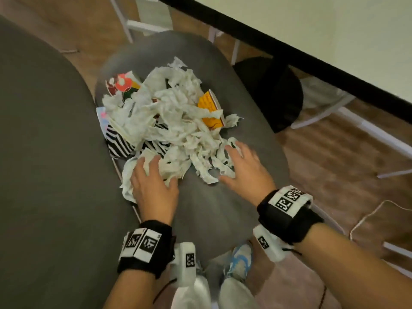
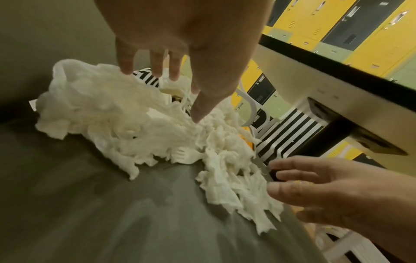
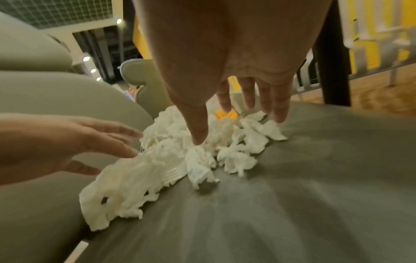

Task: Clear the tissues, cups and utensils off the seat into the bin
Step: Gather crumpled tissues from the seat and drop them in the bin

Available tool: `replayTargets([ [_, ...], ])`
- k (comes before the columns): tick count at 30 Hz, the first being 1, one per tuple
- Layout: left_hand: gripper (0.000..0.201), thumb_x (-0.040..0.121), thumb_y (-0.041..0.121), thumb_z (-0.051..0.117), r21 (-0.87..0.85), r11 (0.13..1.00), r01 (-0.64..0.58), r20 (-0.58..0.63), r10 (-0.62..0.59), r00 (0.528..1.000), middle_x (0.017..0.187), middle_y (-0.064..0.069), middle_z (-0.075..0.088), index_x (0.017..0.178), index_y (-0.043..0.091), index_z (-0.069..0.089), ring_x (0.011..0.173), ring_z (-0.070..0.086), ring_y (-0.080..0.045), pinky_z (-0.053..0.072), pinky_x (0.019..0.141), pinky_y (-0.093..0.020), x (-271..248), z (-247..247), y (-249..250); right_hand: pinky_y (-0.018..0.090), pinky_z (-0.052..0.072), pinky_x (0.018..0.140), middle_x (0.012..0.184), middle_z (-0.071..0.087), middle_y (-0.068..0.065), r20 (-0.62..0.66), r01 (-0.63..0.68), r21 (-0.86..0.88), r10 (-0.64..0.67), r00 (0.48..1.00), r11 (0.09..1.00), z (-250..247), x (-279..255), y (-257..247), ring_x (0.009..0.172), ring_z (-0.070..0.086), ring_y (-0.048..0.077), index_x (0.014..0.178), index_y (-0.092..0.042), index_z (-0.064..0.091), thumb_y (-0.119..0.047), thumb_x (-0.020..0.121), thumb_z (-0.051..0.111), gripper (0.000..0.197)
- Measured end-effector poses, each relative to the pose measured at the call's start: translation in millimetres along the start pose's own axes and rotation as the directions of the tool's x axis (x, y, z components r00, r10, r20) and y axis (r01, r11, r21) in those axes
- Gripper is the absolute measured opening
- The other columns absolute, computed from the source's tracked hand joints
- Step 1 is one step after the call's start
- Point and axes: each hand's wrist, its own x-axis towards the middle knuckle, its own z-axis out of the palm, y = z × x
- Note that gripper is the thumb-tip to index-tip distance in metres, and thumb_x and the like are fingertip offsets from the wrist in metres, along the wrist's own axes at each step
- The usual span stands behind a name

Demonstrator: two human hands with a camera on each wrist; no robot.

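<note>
Grey upholstery covers the seat [image 1: 214,208], and on it sits a loose heap of crumpled white tissues [image 1: 176,121] that spreads from the middle of the cushion toward its near edge. Paper cups lie tangled in the heap — a red-and-white patterned cup [image 1: 121,84] at the far left, a yellow cup [image 1: 210,112] on the right side, and a black-and-white striped cup [image 1: 118,142] half buried on the left. A white plastic fork [image 2: 180,154] shows under the tissues near the front of the pile. The left hand [image 1: 153,186] rests on the near-left edge of the tissues with its fingers spread and nearly straight, pressing down and gripping nothing. The right hand [image 1: 245,168] lies at the near-right edge, fingers likewise extended and apart, fingertips touching the torn strips — it holds nothing either. Both wrists carry black bands with printed marker tags. A dark round bin [image 1: 274,90] stands on the wooden floor just beyond the seat's right side, under a black-edged table [image 1: 334,41].
</note>
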Motion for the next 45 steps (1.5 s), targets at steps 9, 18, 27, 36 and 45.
replayTargets([
  [9, 0.031, 0.086, 0.01, 0.063, -0.068, 0.998, 0.02, 0.062, -0.016, 0.998, 0.115, -0.007, 0.058, 0.116, 0.014, 0.066, 0.111, 0.049, -0.027, 0.036, 0.096, -0.033, 13, 25, -19, 0.04, 0.044, 0.094, 0.123, 0.049, 0.012, -0.012, -0.035, -0.218, 0.033, 0.999, 0.975, 40, 31, -5, 0.116, 0.041, 0.029, 0.118, -0.007, 0.058, -0.008, 0.089, 0.055, 0.029],
  [18, 0.006, 0.079, 0.009, 0.061, -0.449, 0.875, 0.18, 0.034, -0.184, 0.982, 0.071, -0.001, 0.06, 0.078, 0.014, 0.06, 0.067, 0.053, -0.018, 0.037, 0.06, -0.025, 4, 22, -9, 0.025, 0.032, 0.071, 0.095, 0.05, 0.003, -0.117, -0.072, 0.012, 0.073, 0.99, 0.997, 25, 15, -1, 0.085, 0.051, 0.022, 0.096, -0.009, 0.058, -0.007, 0.085, 0.051, 0.013],
  [27, 0.039, 0.08, -0.004, 0.046, -0.695, 0.661, 0.284, 0.163, -0.24, 0.957, 0.058, 0.015, 0.042, 0.057, 0.028, 0.045, 0.057, 0.037, -0.005, 0.031, 0.056, -0.021, -10, 19, 1, 0.036, 0.047, 0.088, 0.121, 0.058, 0.009, 0.0, -0.23, 0.199, 0.235, 0.972, 0.953, 24, 12, -6, 0.106, 0.056, 0.029, 0.128, -0.025, 0.046, -0.031, 0.089, 0.048, 0.04],
  [36, 0.023, 0.084, 0.025, 0.066, -0.586, 0.76, 0.281, 0.146, -0.241, 0.959, 0.08, -0.007, 0.059, 0.07, 0.012, 0.054, 0.074, 0.054, -0.012, 0.041, 0.067, -0.025, -18, 33, 0, 0.029, 0.038, 0.078, 0.111, 0.056, 0.012, -0.071, -0.245, 0.044, 0.248, 0.966, 0.969, 40, 12, 14, 0.101, 0.056, 0.032, 0.103, -0.01, 0.062, -0.022, 0.091, 0.052, 0.019],
  [45, 0.044, 0.088, 0.033, 0.066, -0.413, 0.91, 0.022, 0.214, 0.074, 0.974, 0.127, 0.003, 0.044, 0.13, 0.027, 0.056, 0.109, 0.043, -0.002, 0.033, 0.091, -0.008, -31, 51, -9, 0.035, 0.042, 0.09, 0.116, 0.048, 0.009, -0.054, -0.055, -0.081, 0.051, 0.997, 0.995, 37, -11, 25, 0.104, 0.046, 0.026, 0.137, -0.027, 0.044, -0.027, 0.096, 0.05, 0.041],
])
